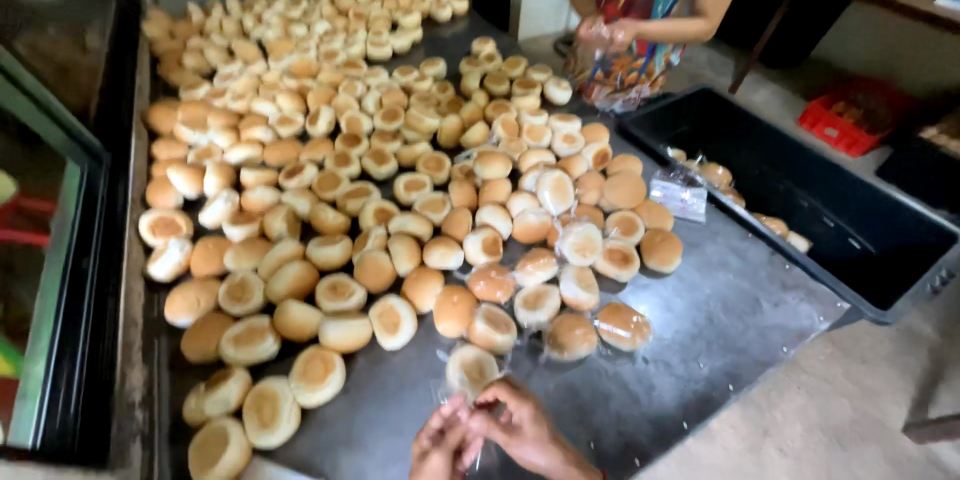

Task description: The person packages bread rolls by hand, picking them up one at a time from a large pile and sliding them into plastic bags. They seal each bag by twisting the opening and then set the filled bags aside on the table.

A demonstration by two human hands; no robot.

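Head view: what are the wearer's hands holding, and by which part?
Both hands, left hand and right hand, pinch the near open end of a clear plastic bag with a bun inside.

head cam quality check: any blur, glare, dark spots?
Head view: overall soft, the hands and their wrapped bun motion-blurred; dull sheen on the metal table; the black bin interior and left edge go dark; far buns lose detail.

Single head cam, worn high, tilted down and forward across the metal tabletop. Wearer's hands sat at the bottom edge, close in: left hand, right hand. Bread rolls filled mid-frame out to the far end. Black bin sat right of it, second person at top, cropped. No second view, no overlap.
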